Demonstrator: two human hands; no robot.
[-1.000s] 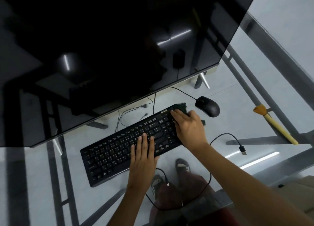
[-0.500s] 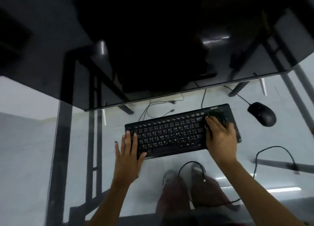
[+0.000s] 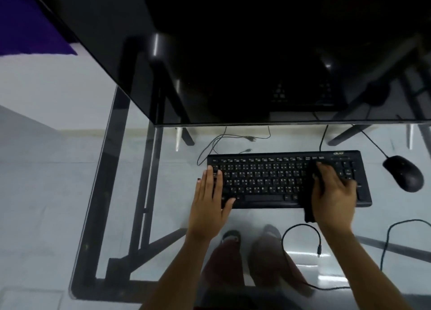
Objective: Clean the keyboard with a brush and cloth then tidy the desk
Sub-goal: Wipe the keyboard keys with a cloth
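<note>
1. Keyboard [image 3: 279,177] lies flat on the glass table [image 3: 130,193], at about 12 o'clock from the person's body, below the lower edge of the dark monitor [image 3: 233,53].
2. The right hand [image 3: 333,193] presses a dark cloth [image 3: 309,202] onto the keys just left of the number pad; its fingers lie spread over the cloth, pressing rather than curling round it, as far as the dim light lets me judge. A fold of the cloth hangs past the keyboard's near edge.
3. The left hand [image 3: 210,197] lies flat and open on the keyboard's 9 o'clock end, fingers straight and holding nothing, steadying the board.
4. What has changed: a second ago the cloth was at the far right corner of the keyboard by the mouse [image 3: 403,173]; it now sits further toward the middle. The left hand, then on the middle keys, has shifted to the left end. The head camera has also swung left, so the mouse now sits at 3 o'clock near the picture's edge.
5. What that means: the wiping pass appears to run from right to left, with the number pad likely done and the letter keys still ahead.
6. A loose cable [image 3: 300,228] loops on the table at 6 o'clock from the keyboard; it probably belongs to the tidying still to come. No brush shows in this view.
</note>
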